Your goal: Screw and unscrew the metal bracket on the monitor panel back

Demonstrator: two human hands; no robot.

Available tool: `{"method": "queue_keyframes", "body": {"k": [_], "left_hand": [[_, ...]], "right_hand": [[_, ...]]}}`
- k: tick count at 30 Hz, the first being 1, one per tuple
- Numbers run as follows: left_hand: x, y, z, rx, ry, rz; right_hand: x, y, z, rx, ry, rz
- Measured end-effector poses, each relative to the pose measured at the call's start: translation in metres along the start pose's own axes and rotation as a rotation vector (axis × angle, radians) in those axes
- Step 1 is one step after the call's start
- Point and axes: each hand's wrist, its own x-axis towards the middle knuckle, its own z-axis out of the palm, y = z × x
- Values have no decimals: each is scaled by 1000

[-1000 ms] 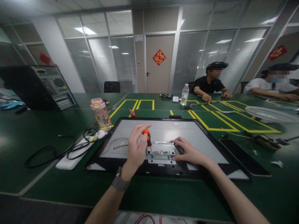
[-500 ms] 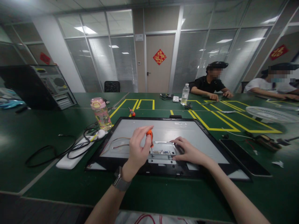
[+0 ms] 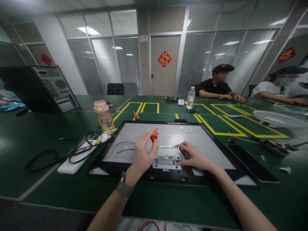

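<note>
Orange-handled screwdriver (image 3: pixel 154 137) is held in the left hand (image 3: pixel 145 150) over the metal bracket (image 3: pixel 166 166), whose 3 o'clock end the right hand (image 3: pixel 192 156) touches, grip unclear, with 1 pink-lidded bottle (image 3: pixel 106 120) at 10 o'clock of the panel (image 3: pixel 178 134).

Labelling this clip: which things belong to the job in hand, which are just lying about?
In the job:
orange-handled screwdriver, in the left hand
metal bracket, right hand at its end
flat panel beneath

Apparently just lying about:
power strip
pink-lidded bottle
clear bottle
black phone-like slab
computer case
</note>
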Motion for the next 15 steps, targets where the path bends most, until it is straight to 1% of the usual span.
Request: {"method": "queue_keyframes", "body": {"k": [3,7,9,12,13,15], "left_hand": [[1,1,2,96,53,67],[2,0,2,130,129,98],[1,-1,0,111,103,91],[1,0,-1,55,15,50],[0,0,-1,50,7,42],[1,1,-1,69,26,40]], "right_hand": [[0,-1,0,4,-3,4],[0,-2,-1,9,-10,11],[0,-2,-1,13,-8,7],[0,-2,-1,13,-6,5],[0,-2,-1,12,-6,5],[0,-2,-1,13,-10,3]]}}
